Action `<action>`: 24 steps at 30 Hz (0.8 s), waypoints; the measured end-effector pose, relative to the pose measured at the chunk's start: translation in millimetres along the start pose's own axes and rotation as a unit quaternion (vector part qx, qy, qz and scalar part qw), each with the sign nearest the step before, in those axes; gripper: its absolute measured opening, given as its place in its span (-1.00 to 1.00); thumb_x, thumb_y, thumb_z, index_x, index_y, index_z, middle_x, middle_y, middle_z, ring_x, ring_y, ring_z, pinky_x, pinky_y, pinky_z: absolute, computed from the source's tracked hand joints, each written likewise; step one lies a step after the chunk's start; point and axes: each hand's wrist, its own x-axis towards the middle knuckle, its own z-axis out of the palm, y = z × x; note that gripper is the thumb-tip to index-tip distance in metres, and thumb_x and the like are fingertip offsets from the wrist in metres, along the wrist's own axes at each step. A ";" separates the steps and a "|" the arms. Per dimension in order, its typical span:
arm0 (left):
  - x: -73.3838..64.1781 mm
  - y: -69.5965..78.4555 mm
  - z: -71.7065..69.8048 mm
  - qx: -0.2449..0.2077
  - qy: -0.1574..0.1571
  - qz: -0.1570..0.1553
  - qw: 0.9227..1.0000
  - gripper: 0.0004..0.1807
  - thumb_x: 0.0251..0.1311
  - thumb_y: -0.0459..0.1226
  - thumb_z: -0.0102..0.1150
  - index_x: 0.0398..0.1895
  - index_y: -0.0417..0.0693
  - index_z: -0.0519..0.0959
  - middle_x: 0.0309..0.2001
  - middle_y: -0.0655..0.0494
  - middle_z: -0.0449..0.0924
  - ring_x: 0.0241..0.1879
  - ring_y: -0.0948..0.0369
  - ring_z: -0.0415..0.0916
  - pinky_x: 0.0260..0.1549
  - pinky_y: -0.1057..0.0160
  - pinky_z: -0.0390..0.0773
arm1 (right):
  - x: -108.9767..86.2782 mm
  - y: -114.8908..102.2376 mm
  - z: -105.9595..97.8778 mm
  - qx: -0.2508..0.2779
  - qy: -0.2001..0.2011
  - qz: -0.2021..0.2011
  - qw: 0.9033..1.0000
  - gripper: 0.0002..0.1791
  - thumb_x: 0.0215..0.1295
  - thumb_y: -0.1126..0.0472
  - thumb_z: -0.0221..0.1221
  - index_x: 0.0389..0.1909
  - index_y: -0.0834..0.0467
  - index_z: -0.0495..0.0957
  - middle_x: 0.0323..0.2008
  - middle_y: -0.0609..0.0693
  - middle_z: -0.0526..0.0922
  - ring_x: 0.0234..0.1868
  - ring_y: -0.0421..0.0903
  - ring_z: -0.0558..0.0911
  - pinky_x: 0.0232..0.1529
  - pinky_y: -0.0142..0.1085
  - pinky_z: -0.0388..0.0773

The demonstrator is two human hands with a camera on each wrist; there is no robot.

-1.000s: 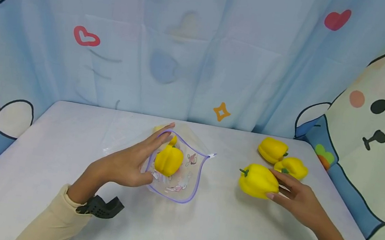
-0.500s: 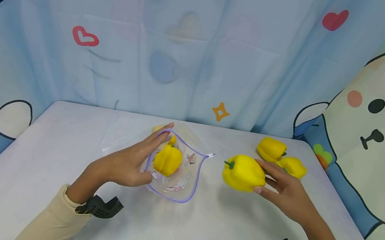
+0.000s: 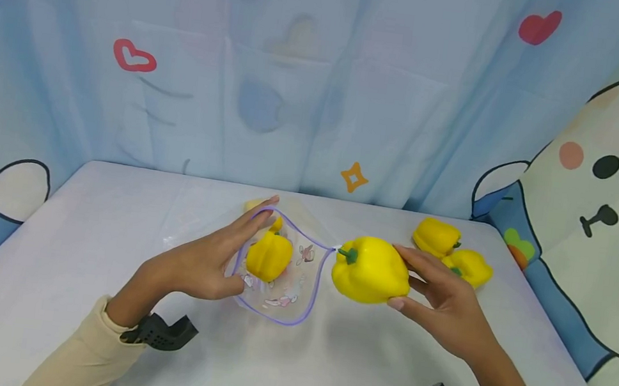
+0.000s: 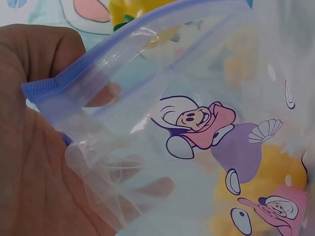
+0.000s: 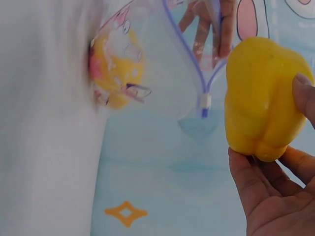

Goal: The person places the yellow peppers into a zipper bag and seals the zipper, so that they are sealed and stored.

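Note:
A clear zip bag point(image 3: 303, 282) with a purple rim and printed cartoon figures stands with its mouth spread on the table. My left hand point(image 3: 199, 263) holds the left side of its mouth, some fingers showing through the plastic in the left wrist view. Inside sits a yellow bell pepper point(image 3: 269, 257); more yellow shows behind my left fingertips, its kind unclear. Just right of the bag's mouth, my right hand point(image 3: 444, 296) grips another yellow bell pepper point(image 3: 374, 272) from its right end, raised above the table, green stem toward the bag.
Two yellow bell peppers, one behind point(image 3: 436, 236) and one nearer point(image 3: 470, 268), lie at the back right of the white table point(image 3: 356, 379). A patterned blue curtain point(image 3: 194, 95) hangs behind it. The bag's white zip slider point(image 5: 205, 101) shows near the held pepper in the right wrist view.
My right hand has carried its pepper leftward from beside the other two, up to the bag's right edge. The left hand and the bag have stayed almost still.

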 end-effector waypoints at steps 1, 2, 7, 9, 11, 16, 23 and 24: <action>0.0 0.2 0.0 0.000 0.000 -0.002 1.000 0.06 -0.08 -0.37 0.06 0.53 -0.25 -0.23 0.56 0.15 -0.48 0.50 0.21 -0.32 0.39 0.01 -0.06 | 1.5 -2.5 1.7 0.005 -0.002 -0.003 1.000 -0.22 0.03 0.59 0.29 0.35 0.27 0.34 0.25 0.02 0.44 0.20 -0.22 0.46 0.09 -0.42 0.43; 0.0 0.3 0.0 -0.001 0.000 -0.003 1.000 0.06 -0.09 -0.37 0.06 0.53 -0.25 -0.23 0.56 0.15 -0.48 0.50 0.21 -0.32 0.39 0.00 -0.06 | 3.0 -4.7 3.3 0.008 -0.005 -0.005 1.000 -0.21 0.04 0.58 0.29 0.36 0.26 0.34 0.24 0.02 0.45 0.19 -0.21 0.46 0.09 -0.41 0.43; -0.6 -0.5 -0.2 -0.004 0.001 -0.007 1.000 0.05 -0.09 -0.37 0.05 0.53 -0.26 -0.20 0.56 0.17 -0.47 0.50 0.22 -0.32 0.38 -0.02 -0.04 | 11.0 -13.4 13.2 0.030 -0.030 -0.006 0.999 -0.21 0.05 0.54 0.31 0.37 0.18 0.35 0.21 0.03 0.45 0.19 -0.15 0.46 0.11 -0.36 0.43; -0.8 -1.3 -0.1 -0.004 0.001 -0.005 1.000 0.05 -0.09 -0.37 0.05 0.53 -0.26 -0.20 0.56 0.16 -0.47 0.50 0.22 -0.32 0.38 -0.03 -0.03 | 14.3 -16.6 18.6 0.034 -0.035 -0.015 0.999 -0.22 0.05 0.52 0.32 0.36 0.17 0.36 0.21 0.04 0.45 0.18 -0.14 0.47 0.10 -0.35 0.44; -0.9 -1.9 0.1 -0.005 0.001 -0.002 1.000 0.05 -0.08 -0.36 0.05 0.53 -0.25 -0.21 0.56 0.15 -0.47 0.50 0.21 -0.31 0.38 -0.04 -0.03 | 18.0 -19.6 24.3 0.046 -0.043 -0.027 0.998 -0.22 0.05 0.53 0.32 0.36 0.18 0.36 0.22 0.06 0.45 0.19 -0.12 0.48 0.10 -0.33 0.45; -1.0 -2.3 0.4 -0.013 0.003 0.002 1.000 0.06 -0.09 -0.36 0.05 0.54 -0.19 -0.22 0.56 0.16 -0.47 0.50 0.20 -0.30 0.37 -0.05 0.00 | 27.0 -26.0 37.4 0.074 -0.072 -0.051 0.993 -0.23 0.06 0.50 0.32 0.36 0.21 0.35 0.25 0.09 0.44 0.21 -0.06 0.47 0.12 -0.27 0.46; -0.7 -2.1 0.6 -0.013 0.004 0.009 1.000 0.06 -0.09 -0.36 0.06 0.55 -0.19 -0.22 0.56 0.15 -0.46 0.50 0.19 -0.28 0.37 -0.06 -0.02 | 38.7 -27.4 53.1 0.072 -0.105 -0.068 0.990 -0.29 0.11 0.44 0.32 0.34 0.25 0.36 0.27 0.08 0.46 0.23 -0.01 0.48 0.13 -0.22 0.45; -0.5 -2.0 0.6 -0.013 0.003 0.010 1.000 0.07 -0.09 -0.37 0.06 0.55 -0.19 -0.21 0.56 0.15 -0.46 0.50 0.19 -0.28 0.37 -0.06 -0.02 | 40.3 -26.4 55.0 0.069 -0.107 -0.068 0.990 -0.29 0.11 0.43 0.32 0.34 0.24 0.37 0.27 0.07 0.46 0.24 0.00 0.48 0.13 -0.22 0.45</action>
